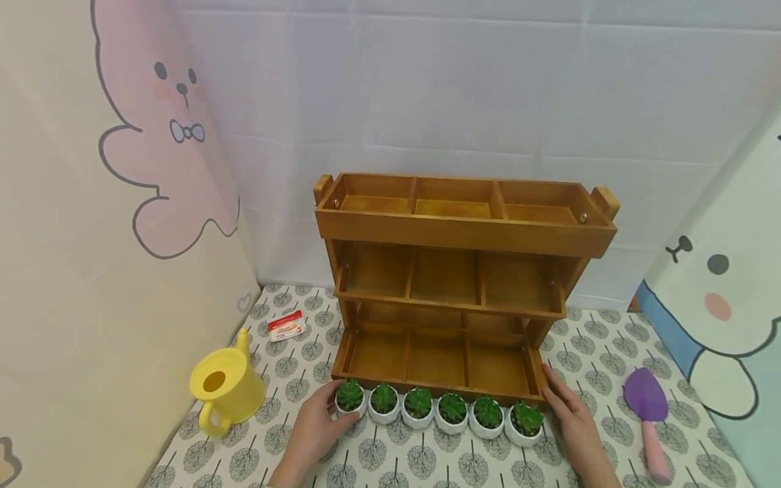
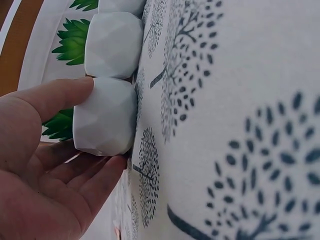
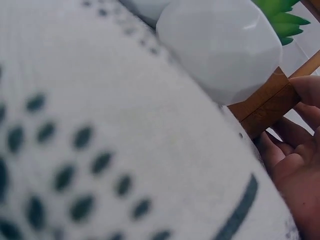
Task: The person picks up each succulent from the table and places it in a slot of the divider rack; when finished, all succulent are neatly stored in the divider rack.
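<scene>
My left hand (image 1: 314, 428) holds the leftmost potted succulent (image 1: 350, 396) of a row of several, with the thumb at the rim of its white faceted pot (image 2: 106, 116) and fingers around the far side. The pots stand side by side on the cloth, along the front of a brown wooden shelf (image 1: 464, 234). Near the shelf's lower right front corner, my right hand (image 1: 572, 421) touches the end board with its fingers extended. In the right wrist view, the thumb lies on the wood (image 3: 270, 102) beside the rightmost white pot (image 3: 220, 47).
Three tiers make up the shelf, each divided into three compartments. A yellow watering can (image 1: 226, 386) stands at left, near a small red-and-white packet (image 1: 286, 326). On the right lies a toy trowel (image 1: 647, 400) with purple blade and pink handle. Fabric walls surround the table.
</scene>
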`<state>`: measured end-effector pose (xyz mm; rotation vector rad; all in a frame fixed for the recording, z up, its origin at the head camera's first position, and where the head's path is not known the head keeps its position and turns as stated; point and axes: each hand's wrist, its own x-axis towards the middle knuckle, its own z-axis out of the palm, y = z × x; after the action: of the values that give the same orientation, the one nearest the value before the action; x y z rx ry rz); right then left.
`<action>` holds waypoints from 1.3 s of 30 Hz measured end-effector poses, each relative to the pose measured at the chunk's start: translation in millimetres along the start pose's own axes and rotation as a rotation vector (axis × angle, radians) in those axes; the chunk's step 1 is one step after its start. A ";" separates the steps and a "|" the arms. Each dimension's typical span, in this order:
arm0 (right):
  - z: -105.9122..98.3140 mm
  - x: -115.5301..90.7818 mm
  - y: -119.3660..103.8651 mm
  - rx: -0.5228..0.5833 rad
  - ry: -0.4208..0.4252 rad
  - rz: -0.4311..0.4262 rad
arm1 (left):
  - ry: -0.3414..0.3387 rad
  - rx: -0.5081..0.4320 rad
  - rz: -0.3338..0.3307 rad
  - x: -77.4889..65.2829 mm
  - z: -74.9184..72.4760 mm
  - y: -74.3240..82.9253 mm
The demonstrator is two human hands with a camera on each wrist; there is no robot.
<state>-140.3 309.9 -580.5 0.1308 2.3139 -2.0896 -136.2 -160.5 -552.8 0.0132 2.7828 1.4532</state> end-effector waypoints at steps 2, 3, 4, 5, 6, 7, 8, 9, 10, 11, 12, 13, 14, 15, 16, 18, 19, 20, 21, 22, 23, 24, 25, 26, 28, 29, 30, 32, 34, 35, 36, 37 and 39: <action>0.2 0.0 0.8 -0.003 0.007 -0.003 | 0.007 -0.007 0.001 -1.3 -0.2 -0.7; 0.3 0.2 1.1 -0.008 0.011 -0.007 | 0.012 -0.011 0.004 -2.0 -0.7 -0.8; 0.4 0.2 1.4 -0.015 0.015 -0.010 | 0.017 -0.014 0.007 -2.5 -1.3 -1.0; 0.3 0.1 1.7 -0.022 0.019 -0.014 | 0.023 -0.013 0.007 -3.0 -2.2 -0.9; 0.2 0.1 2.0 -0.027 0.020 -0.018 | 0.032 -0.009 0.008 -3.3 -3.1 -0.9; 0.1 0.0 2.1 -0.031 0.023 -0.021 | 0.041 -0.005 0.008 -3.6 -4.2 -0.6; 0.1 -0.2 2.1 -0.033 0.026 -0.024 | 0.048 -0.002 0.016 -3.7 -5.6 -0.1; 0.1 -0.3 1.8 -0.036 0.027 -0.024 | 0.054 0.003 0.021 -3.7 -7.1 0.5; 0.0 -0.6 1.6 -0.038 0.029 -0.024 | 0.059 0.007 0.024 -3.6 -8.5 1.1; 0.0 -0.8 1.3 -0.042 0.031 -0.024 | 0.062 0.011 0.027 -3.8 -10.4 2.2; 0.0 -1.0 0.9 -0.045 0.034 -0.021 | 0.064 0.005 0.030 -3.7 -11.7 2.9; 0.0 -1.2 0.6 -0.050 0.035 -0.018 | 0.062 -0.002 0.035 -3.4 -13.2 3.8; 0.0 -1.2 0.1 -0.051 0.036 -0.017 | 0.061 -0.009 0.039 -3.2 -14.4 4.7; 0.0 -1.3 0.0 -0.055 0.036 -0.016 | 0.059 -0.014 0.037 -2.9 -15.6 5.7; 0.0 -1.4 -0.3 -0.056 0.037 -0.015 | 0.059 -0.017 0.038 -2.7 -16.8 6.8; -0.1 -1.4 -0.6 -0.055 0.030 -0.011 | 0.062 -0.018 0.042 -1.9 -18.5 9.2; -0.2 -1.4 -0.7 -0.055 0.027 -0.011 | 0.066 -0.011 0.043 -1.8 -19.4 10.4; -0.1 -1.4 -1.1 -0.054 0.025 -0.011 | 0.071 -0.006 0.045 -1.7 -20.2 11.7; -0.2 -1.4 -1.2 -0.053 0.022 -0.011 | 0.075 -0.003 0.049 -1.4 -21.2 13.0; -0.1 -1.3 -1.5 -0.050 0.018 -0.011 | 0.081 0.004 0.059 -1.2 -22.2 14.1; -0.1 -1.3 -1.5 -0.052 0.015 -0.010 | 0.088 0.010 0.068 -0.8 -23.3 15.1; -0.1 -1.3 -1.7 -0.052 0.015 -0.009 | 0.097 0.013 0.074 -0.2 -24.2 16.1; 0.0 -1.2 -2.0 -0.051 0.014 -0.010 | 0.100 0.011 0.083 0.6 -25.2 17.1; 0.0 -1.1 -2.0 -0.050 0.012 -0.010 | 0.104 0.008 0.091 1.6 -26.1 18.2; 0.1 -0.9 -1.7 -0.045 0.007 -0.015 | 0.111 0.004 0.099 3.7 -27.9 19.9; 0.2 -0.9 -1.7 -0.044 0.005 -0.018 | 0.111 -0.003 0.101 5.2 -28.6 20.8; 0.3 -0.7 -1.6 -0.039 0.002 -0.021 | 0.108 -0.012 0.103 6.7 -29.2 21.7; 0.4 -0.3 -1.4 -0.031 -0.003 -0.028 | 0.106 -0.015 0.111 9.6 -30.5 23.4; 0.4 0.0 -1.3 -0.027 -0.009 -0.035 | 0.100 -0.014 0.127 12.5 -31.0 25.5; 0.4 0.1 -1.4 -0.023 -0.011 -0.034 | 0.098 -0.013 0.132 14.0 -31.2 26.7; 0.3 0.1 -1.4 -0.022 -0.011 -0.037 | 0.097 -0.005 0.135 15.4 -31.2 27.9; 0.4 0.0 -1.4 -0.024 -0.011 -0.038 | 0.096 -0.001 0.140 16.9 -31.1 29.2; 0.7 -0.3 -1.9 -0.032 -0.009 -0.043 | 0.091 0.002 0.146 20.1 -30.4 31.9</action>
<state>-140.2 309.0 -578.7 0.0717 2.3645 -2.0668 -156.2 -167.0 -509.2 0.1570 2.9117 1.5183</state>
